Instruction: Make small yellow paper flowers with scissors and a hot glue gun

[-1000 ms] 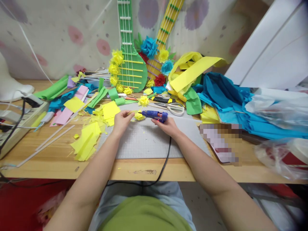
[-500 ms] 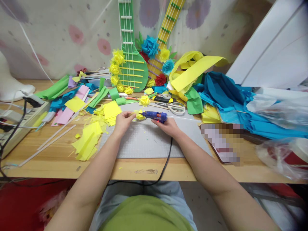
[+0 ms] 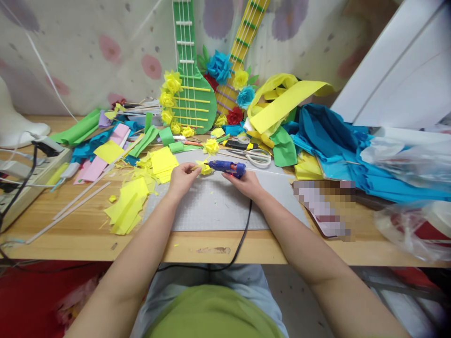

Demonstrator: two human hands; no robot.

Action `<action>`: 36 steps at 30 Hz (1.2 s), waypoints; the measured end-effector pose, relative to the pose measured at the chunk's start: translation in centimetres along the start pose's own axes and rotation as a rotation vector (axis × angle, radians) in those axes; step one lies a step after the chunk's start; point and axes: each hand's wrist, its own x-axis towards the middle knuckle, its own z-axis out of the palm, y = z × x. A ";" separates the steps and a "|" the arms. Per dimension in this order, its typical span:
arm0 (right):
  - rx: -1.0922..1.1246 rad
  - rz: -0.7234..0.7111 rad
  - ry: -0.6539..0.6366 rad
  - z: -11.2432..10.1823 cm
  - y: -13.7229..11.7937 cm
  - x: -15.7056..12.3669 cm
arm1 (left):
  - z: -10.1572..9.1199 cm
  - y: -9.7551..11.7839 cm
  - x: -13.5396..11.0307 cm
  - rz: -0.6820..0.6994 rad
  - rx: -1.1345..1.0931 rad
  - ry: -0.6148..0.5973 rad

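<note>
My left hand (image 3: 181,178) pinches a small yellow paper flower (image 3: 204,168) over the grey cutting mat (image 3: 218,206). In my right hand (image 3: 246,183) is a blue hot glue gun (image 3: 227,167), fingers wrapped round it, its nozzle pointing left at the flower. The gun's black cord (image 3: 243,234) runs back over the mat and off the table's front edge. Another yellow paper flower (image 3: 211,147) lies just behind the hands.
Scissors (image 3: 255,158) lie behind the glue gun. Yellow paper scraps (image 3: 128,206) and thin sticks (image 3: 70,211) lie left of the mat. Green (image 3: 192,94) and yellow (image 3: 243,42) paper guitars lean on the wall. Blue crepe paper (image 3: 334,145), plastic bags (image 3: 412,225) at right; power strip (image 3: 24,183) at left.
Both hands with the flower and the glue gun have shifted slightly farther from me on the mat; the grip on each is unchanged.
</note>
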 end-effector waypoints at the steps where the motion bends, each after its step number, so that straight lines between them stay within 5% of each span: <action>1: 0.013 0.004 0.002 0.0 0.0 0.0 | 0.0 0.0 0.0 0.010 0.010 0.000; 6: 0.103 0.107 0.073 -0.1 -0.2 0.4 | -0.1 0.1 0.0 0.055 -0.005 0.009; 14: 0.548 0.237 0.176 -0.7 0.5 1.7 | -0.5 1.5 -0.6 0.031 -0.253 0.033; 21: 0.606 0.249 0.180 -0.8 0.5 1.7 | -1.6 1.5 0.8 0.095 -0.440 -0.027; 26: 0.640 0.274 0.184 -0.9 0.3 1.8 | -2.1 2.5 2.7 0.073 -0.365 0.017; 36: 0.668 0.274 0.192 -0.9 0.6 2.0 | -0.1 2.7 4.3 -0.228 -0.362 0.070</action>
